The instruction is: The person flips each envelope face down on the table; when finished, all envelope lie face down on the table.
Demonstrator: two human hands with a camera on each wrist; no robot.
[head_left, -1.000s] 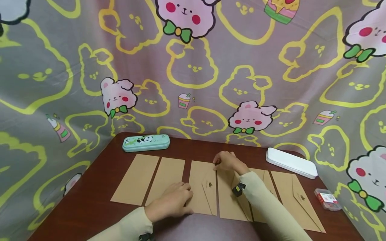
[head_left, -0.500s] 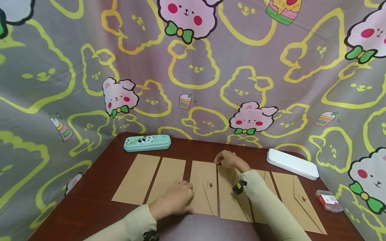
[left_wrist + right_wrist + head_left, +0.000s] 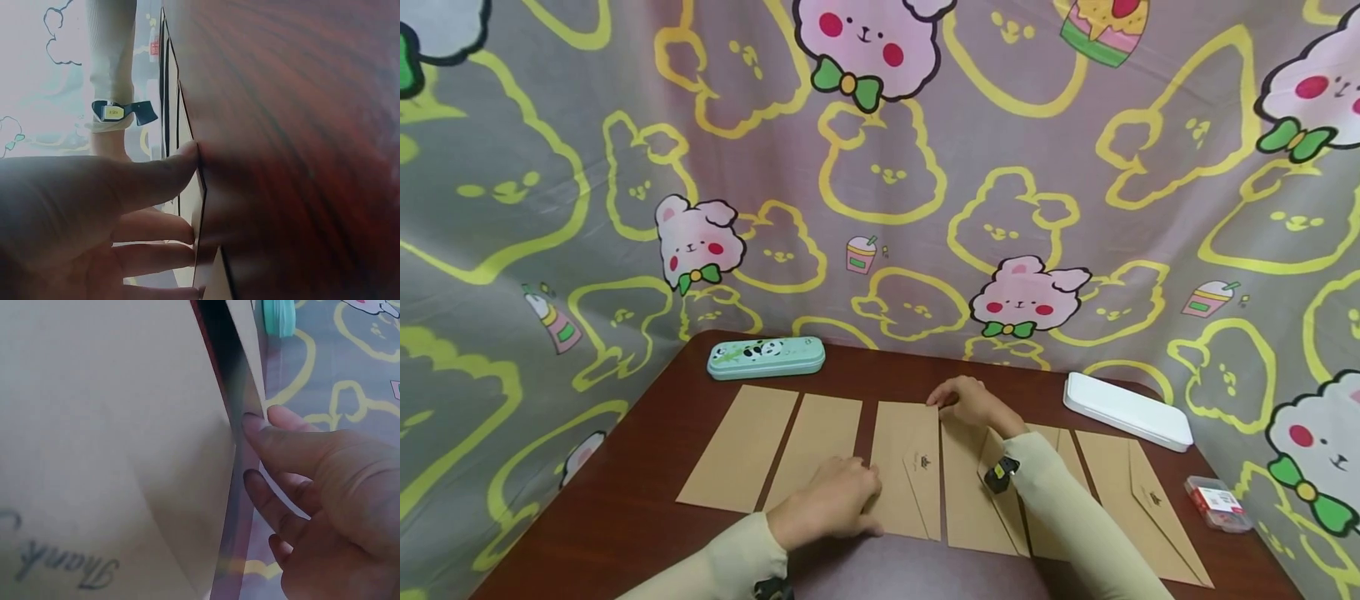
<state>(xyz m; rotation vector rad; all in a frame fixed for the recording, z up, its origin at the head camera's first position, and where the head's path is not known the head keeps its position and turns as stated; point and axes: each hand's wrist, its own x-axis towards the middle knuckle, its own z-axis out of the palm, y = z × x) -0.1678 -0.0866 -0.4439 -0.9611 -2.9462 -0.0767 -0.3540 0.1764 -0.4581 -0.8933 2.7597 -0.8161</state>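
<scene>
A row of several brown paper envelopes lies flat on the dark red table. Along the left and lower edges of the third envelope (image 3: pixel 895 467) rests my left hand (image 3: pixel 835 500); in the left wrist view its thumb (image 3: pixel 169 178) touches the paper's edge, fingers lightly bent. My right hand (image 3: pixel 973 404) touches the same envelope's top right corner. In the right wrist view, thumb (image 3: pixel 281 447) and index finger lie on either side of that corner. Beneath the right wrist lies the fourth envelope (image 3: pixel 962 483), its flap upward; the forearm partly hides the fifth envelope (image 3: pixel 1048 521).
Two plain envelopes lie at left, including the leftmost envelope (image 3: pixel 737 450). The rightmost envelope (image 3: pixel 1138 492) shows a crown print. A mint panda tin (image 3: pixel 767 358) and a white case (image 3: pixel 1127 410) stand behind; a small clear box (image 3: pixel 1217 504) sits at right. Patterned cloth (image 3: pixel 887 250) hangs around.
Both hands stay at the third envelope and shift only slightly. My right fingers sit a little farther over its top corner than a second ago. The envelopes show no clear movement.
</scene>
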